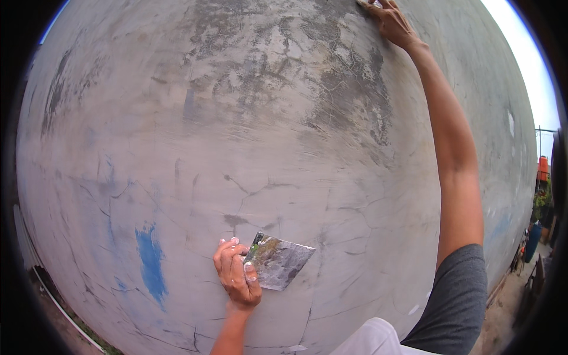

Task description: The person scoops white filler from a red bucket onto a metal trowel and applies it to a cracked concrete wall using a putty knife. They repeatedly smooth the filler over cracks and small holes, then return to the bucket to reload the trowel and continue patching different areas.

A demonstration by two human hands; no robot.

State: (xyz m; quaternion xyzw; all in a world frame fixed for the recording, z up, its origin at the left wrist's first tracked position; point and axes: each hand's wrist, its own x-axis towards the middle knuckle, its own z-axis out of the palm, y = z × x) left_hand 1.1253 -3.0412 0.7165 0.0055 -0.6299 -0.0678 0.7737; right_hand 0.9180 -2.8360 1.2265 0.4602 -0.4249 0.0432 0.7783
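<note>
My left hand (238, 272) is low in front of the wall, closed around a putty knife (280, 262). Its wide, shiny metal blade points to the right, and the handle is hidden in my fingers. White paste is smeared on the fingertips. My right arm stretches high, and my right hand (395, 25) is at the top edge of the view against the wall (254, 154). Its fingers are bent around something pale that the frame edge mostly cuts off. The wall is grey plaster with cracks and a rough, darker patch in its upper middle.
A blue paint smear (151, 260) marks the wall's lower left. A pale pipe (68, 319) runs along the ground at the lower left. Beyond the wall at far right are an orange tank (542, 168), a blue barrel (532, 242) and green plants.
</note>
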